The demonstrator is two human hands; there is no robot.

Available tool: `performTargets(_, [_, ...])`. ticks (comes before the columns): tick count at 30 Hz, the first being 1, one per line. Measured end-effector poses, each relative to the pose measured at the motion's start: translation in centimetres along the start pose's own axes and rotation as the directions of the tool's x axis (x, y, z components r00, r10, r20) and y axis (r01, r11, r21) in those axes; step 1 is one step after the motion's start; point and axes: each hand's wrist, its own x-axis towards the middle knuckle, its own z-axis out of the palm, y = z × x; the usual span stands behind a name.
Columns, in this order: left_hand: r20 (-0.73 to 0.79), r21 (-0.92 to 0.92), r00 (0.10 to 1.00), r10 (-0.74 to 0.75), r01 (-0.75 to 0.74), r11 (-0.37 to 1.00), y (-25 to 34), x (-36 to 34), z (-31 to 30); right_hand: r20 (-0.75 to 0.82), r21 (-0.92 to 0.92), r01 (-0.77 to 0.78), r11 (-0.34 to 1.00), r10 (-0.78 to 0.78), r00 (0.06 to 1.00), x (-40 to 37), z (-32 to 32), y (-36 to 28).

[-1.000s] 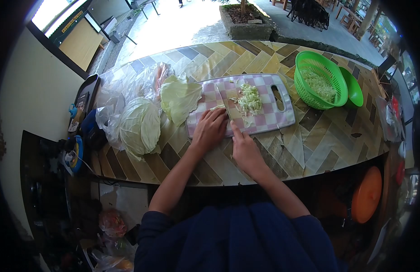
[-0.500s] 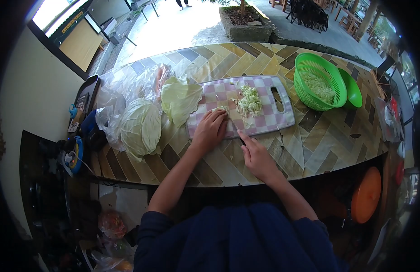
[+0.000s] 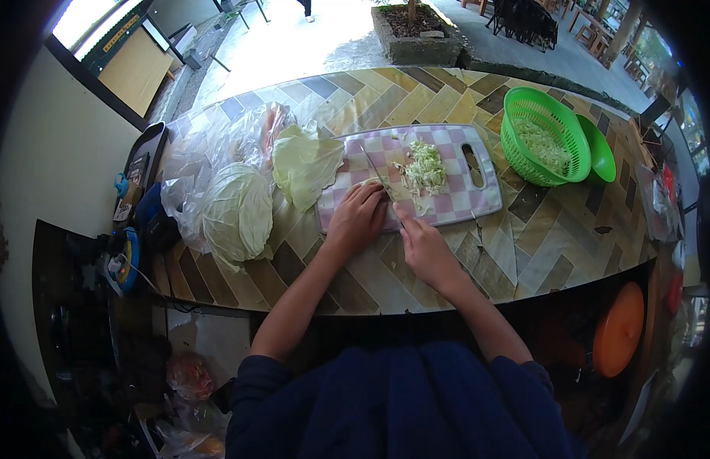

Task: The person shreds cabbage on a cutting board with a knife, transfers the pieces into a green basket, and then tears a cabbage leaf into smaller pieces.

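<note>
My right hand (image 3: pixel 425 243) is closed around the handle of a knife (image 3: pixel 373 164), its blade pointing up and left across the checkered pink-and-white cutting board (image 3: pixel 454 208). Close beside the blade, my left hand (image 3: pixel 358 216) presses a piece of cabbage (image 3: pixel 368 183) onto the board with its fingers bent over it; most of that piece is covered. A small heap of shredded cabbage (image 3: pixel 425 167) lies on the board right of the blade. Left of the board rest a loose cabbage leaf (image 3: pixel 305 164) and a larger pale cabbage (image 3: pixel 238 214).
A green basket (image 3: pixel 573 145) of shredded cabbage stands at the right, partly over a green bowl (image 3: pixel 600 153). Clear plastic bags (image 3: pixel 188 180) lie at the left near a dark tray (image 3: pixel 146 157). An orange round object (image 3: pixel 620 329) is below the table at right.
My right hand has moved slightly left and up, and the knife blade now stands closer to my left fingers. My left hand keeps its hold on the cabbage piece.
</note>
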Motion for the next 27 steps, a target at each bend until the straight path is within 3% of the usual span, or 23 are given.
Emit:
performTargets(5, [-0.013, -0.015, 1.000, 0.009, -0.009, 1.000, -0.2, 0.0, 0.2, -0.024, -0.003, 0.019, 1.000, -0.019, 1.000, 0.7, 0.1, 0.0])
performTargets(8, [-0.035, -0.023, 0.999, -0.020, 0.020, 1.000, 0.3, 0.0, 0.0, 0.028, -0.083, -0.034, 0.996, 0.036, 0.999, -1.2, -0.9, -0.6])
performTargets(11, [-0.048, -0.053, 0.999, -0.008, 0.005, 0.999, 0.0, 0.0, 0.3, -0.015, -0.053, -0.074, 0.996, 0.073, 0.997, -1.8, -1.5, -0.5])
performTargets(14, [-0.048, -0.063, 0.999, -0.005, 0.002, 0.998, -0.4, -0.1, 0.5, -0.121, 0.074, 0.045, 0.996, -0.036, 0.992, -1.4, -1.0, 0.2])
performTargets(17, [-0.052, -0.077, 0.998, -0.027, 0.023, 0.997, -0.3, -0.1, 0.6, -0.127, 0.128, 0.075, 0.989, -0.058, 0.990, -2.0, -0.5, -0.6])
performTargets(20, [-0.050, -0.073, 0.999, -0.018, 0.014, 0.997, -0.4, -0.1, 0.7, -0.077, 0.125, -0.028, 0.992, 0.038, 0.996, -2.8, -0.4, -1.9])
performTargets(27, [-0.035, -0.048, 0.999, -0.023, 0.022, 0.999, -0.3, -0.1, 0.6, -0.058, 0.104, -0.082, 0.991, 0.088, 0.994, -2.8, 0.2, -2.9])
